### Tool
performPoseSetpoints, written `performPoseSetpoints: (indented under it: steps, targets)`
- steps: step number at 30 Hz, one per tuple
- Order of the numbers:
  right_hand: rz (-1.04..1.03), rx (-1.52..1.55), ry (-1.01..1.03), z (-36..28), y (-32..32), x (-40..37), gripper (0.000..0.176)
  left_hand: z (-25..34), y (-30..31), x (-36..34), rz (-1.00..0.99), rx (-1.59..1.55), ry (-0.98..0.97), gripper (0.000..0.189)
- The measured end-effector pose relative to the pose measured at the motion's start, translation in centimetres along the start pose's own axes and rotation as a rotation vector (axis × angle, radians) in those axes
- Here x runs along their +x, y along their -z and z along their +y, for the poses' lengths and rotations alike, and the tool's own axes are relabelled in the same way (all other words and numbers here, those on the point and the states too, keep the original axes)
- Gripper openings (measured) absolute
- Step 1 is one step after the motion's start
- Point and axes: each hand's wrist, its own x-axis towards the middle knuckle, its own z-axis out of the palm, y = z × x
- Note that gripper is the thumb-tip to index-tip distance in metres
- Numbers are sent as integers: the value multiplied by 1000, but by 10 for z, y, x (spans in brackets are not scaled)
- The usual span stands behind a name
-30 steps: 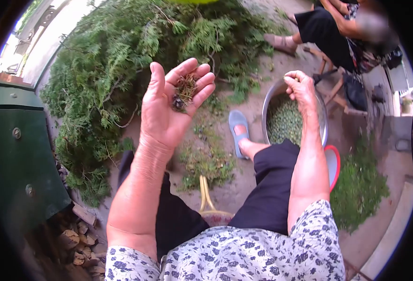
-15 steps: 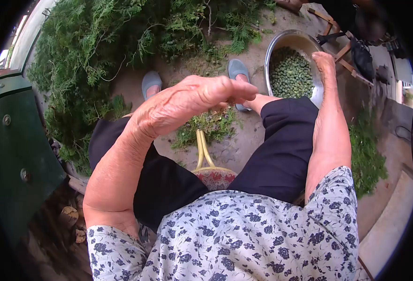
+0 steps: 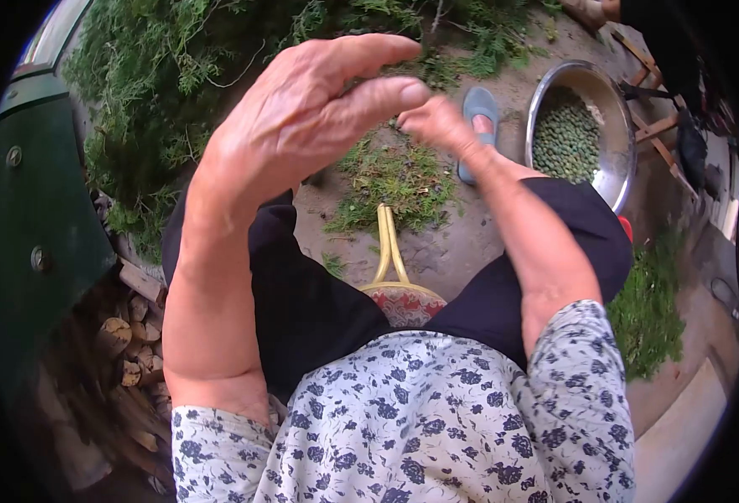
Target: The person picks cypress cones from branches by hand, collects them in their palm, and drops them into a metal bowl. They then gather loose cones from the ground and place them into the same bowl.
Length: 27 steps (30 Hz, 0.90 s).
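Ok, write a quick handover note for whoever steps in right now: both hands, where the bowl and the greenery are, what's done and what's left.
Left hand: raised over the lap, palm down, fingers stretched out, nothing visible in it.
Right hand: blurred, close beside the left; I cannot tell if it holds anything.
Metal bowl: on the ground to the right, near the blue shoe, partly filled with small round green bits.
Done: that bowlful, plus loose green sprigs scattered between the feet.
Left: a large heap of green branches lies ahead to the left.
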Motion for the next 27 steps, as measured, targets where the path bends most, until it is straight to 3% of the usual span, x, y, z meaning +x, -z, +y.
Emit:
performPoseSetpoints:
  steps: [1,2,4,5,9,16,20,24,26,27]
  targets:
    - [-96,49,228,27,-36,7,16,-11,0,-9,84,158,-139,46]
    - [-174,-47,193,27,-66,8,17,-11,1,-14,81,155,-123,46]
    - [-308,-82,118,59,-124,14,18,-1,7,-23,122,524,125,43]
    - [-310,-97,91,68,-145,15,19,3,12,-25,33,572,200,43]
    - [-407,-329,68,110,-203,20,31,-6,22,-39,-4,570,236,45]
    - [-495,-718,248,98,-218,14,17,-5,24,-40,-59,656,304,62]
    - [-371,-646,274,106,-225,4,14,-5,24,-41,-55,648,303,62]
    - [-278,-411,73,92,-218,3,8,-2,22,-43,-31,639,320,62]
    - [24,12,173,92,-204,7,6,-3,20,-45,-25,637,304,62]
    - [119,73,64,90,-194,11,8,-3,20,-45,-23,636,291,62]
